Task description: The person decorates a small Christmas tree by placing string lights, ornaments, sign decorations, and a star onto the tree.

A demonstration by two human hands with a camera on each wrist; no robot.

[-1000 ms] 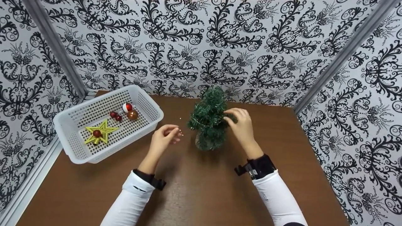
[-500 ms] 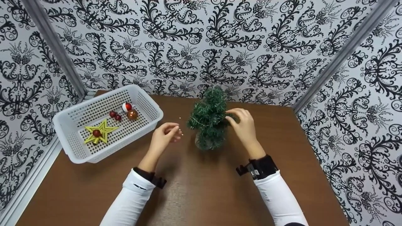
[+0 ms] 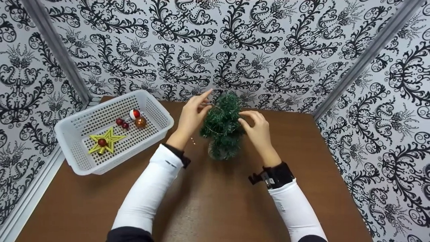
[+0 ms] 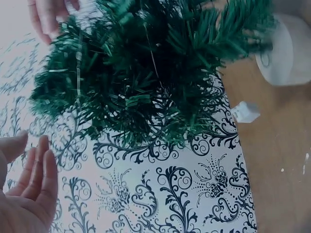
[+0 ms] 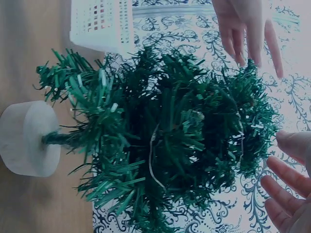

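A small green artificial Christmas tree (image 3: 221, 124) stands upright on a round white base (image 5: 34, 138). Thin wire (image 5: 152, 160) runs round its branches, and a loose bit of beaded strand (image 3: 193, 141) shows to the left of the tree. Near the upper left of the tree is my left hand (image 3: 193, 112), its index finger extended; in the left wrist view its fingers are straight with nothing visible between them. My right hand (image 3: 258, 131) is at the tree's right side, thumb and fingers apart, the thumb tip close to the foliage. Whether it touches the branches I cannot tell.
Left of the tree sits a white perforated plastic basket (image 3: 164, 129). In it lie a yellow star (image 3: 116, 138), a red-and-white ball (image 3: 135, 114), an orange ball (image 3: 140, 122) and several small red balls (image 3: 120, 121). Patterned walls (image 3: 188, 40) enclose the brown table (image 3: 215, 208).
My left hand has risen from the table's left-centre to the tree's upper left, and its fingers have spread. My right hand has shifted only slightly. More wire shows across the tree's upper left.
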